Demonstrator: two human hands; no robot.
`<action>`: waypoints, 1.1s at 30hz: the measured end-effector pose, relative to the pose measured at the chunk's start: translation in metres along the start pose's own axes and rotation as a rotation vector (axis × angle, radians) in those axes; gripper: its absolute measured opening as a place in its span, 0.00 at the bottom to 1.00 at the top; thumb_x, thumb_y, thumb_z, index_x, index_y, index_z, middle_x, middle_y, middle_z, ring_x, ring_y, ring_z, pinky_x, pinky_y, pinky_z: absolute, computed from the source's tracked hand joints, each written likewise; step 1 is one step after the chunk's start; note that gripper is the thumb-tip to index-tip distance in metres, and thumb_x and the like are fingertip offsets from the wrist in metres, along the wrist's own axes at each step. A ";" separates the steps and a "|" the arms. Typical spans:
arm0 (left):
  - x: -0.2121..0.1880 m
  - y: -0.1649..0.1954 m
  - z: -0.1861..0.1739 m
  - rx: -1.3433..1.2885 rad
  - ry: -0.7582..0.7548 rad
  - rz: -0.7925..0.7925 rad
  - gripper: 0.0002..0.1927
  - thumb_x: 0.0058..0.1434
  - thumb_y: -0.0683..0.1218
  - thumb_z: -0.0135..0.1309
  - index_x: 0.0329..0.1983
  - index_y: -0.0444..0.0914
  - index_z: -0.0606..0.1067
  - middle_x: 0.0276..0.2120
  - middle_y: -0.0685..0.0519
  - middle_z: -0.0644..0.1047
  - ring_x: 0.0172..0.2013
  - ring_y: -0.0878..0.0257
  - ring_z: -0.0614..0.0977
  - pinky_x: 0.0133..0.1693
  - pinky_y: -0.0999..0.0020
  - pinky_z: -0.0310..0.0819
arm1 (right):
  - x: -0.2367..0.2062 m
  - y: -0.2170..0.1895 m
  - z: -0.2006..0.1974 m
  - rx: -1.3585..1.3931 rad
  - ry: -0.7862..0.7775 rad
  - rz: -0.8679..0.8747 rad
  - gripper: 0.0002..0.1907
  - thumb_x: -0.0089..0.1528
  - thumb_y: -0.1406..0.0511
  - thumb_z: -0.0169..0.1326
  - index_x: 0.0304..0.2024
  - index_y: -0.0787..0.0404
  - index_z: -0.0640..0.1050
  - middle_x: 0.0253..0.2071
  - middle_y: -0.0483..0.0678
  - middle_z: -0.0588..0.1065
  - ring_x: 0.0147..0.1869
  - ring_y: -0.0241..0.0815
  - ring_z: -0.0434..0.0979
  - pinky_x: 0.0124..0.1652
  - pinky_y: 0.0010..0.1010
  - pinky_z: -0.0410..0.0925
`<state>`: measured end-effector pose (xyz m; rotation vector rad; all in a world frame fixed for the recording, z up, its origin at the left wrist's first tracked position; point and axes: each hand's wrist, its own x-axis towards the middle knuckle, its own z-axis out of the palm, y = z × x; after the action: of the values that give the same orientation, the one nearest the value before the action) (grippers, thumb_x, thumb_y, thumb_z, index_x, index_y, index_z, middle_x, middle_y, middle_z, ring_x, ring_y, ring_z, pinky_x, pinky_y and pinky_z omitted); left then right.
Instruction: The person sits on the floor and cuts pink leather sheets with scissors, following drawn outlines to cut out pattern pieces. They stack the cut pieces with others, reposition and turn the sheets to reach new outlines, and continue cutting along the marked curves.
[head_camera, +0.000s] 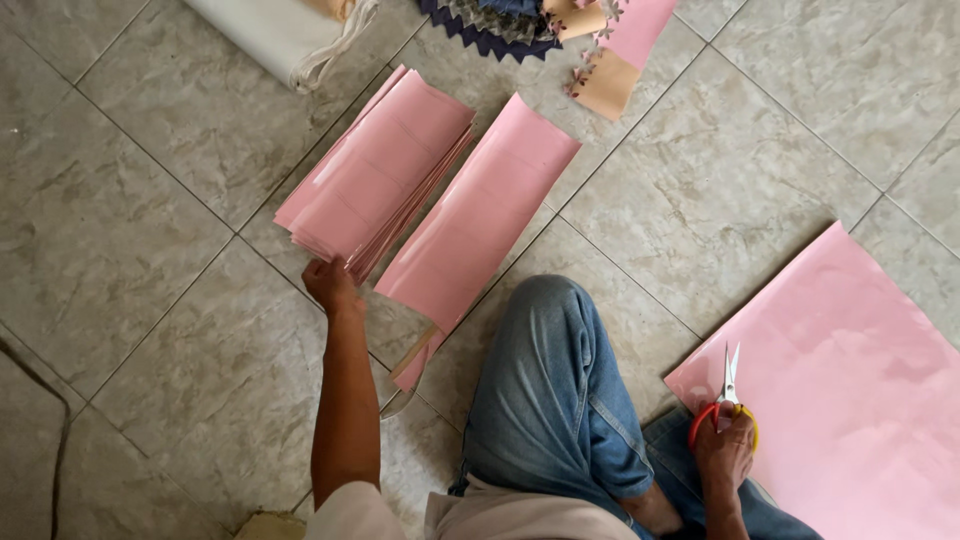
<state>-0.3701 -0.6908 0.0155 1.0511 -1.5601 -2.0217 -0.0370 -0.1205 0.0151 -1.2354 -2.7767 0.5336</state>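
My left hand (330, 283) reaches out to the near corner of a stack of long pink paper strips (375, 170) on the tiled floor and grips its edge. Just right of the stack lies a single pink strip (478, 215), flat on the floor. My right hand (724, 452) holds a pair of scissors (729, 385) with red and yellow handles, blades open and pointing up over the edge of a large pink sheet (850, 370). My bent knee in blue jeans (545, 380) sits between the two hands.
A white cloth bundle (285, 35) lies at the top left. Dark patterned fabric (500, 25) and pink and tan paper pieces (615, 60) lie at the top centre. A tan and pink scrap (415, 362) rests by my knee. Grey marbled tiles (130, 200) cover the floor.
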 end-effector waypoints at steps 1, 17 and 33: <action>-0.001 0.000 0.006 0.091 0.029 0.030 0.22 0.55 0.32 0.52 0.54 0.30 0.65 0.48 0.48 0.77 0.47 0.62 0.81 0.48 0.68 0.78 | 0.000 0.000 0.000 -0.003 -0.009 0.007 0.27 0.65 0.50 0.60 0.54 0.64 0.75 0.53 0.60 0.76 0.60 0.63 0.73 0.55 0.52 0.65; -0.101 -0.025 0.081 0.937 -0.591 0.666 0.29 0.67 0.44 0.46 0.72 0.39 0.62 0.72 0.42 0.61 0.64 0.46 0.65 0.60 0.46 0.58 | -0.001 0.000 -0.002 0.024 -0.003 0.047 0.26 0.65 0.50 0.60 0.53 0.63 0.75 0.52 0.59 0.76 0.58 0.62 0.74 0.53 0.51 0.66; -0.129 -0.064 0.153 1.234 -0.825 1.049 0.33 0.72 0.53 0.44 0.78 0.41 0.55 0.77 0.41 0.50 0.75 0.38 0.49 0.70 0.38 0.40 | 0.000 -0.006 -0.012 0.060 -0.039 0.098 0.26 0.66 0.51 0.57 0.54 0.64 0.73 0.52 0.60 0.77 0.58 0.65 0.75 0.52 0.52 0.67</action>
<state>-0.3915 -0.4816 0.0140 -0.5466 -2.9446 -0.5888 -0.0392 -0.1212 0.0281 -1.3682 -2.7209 0.6492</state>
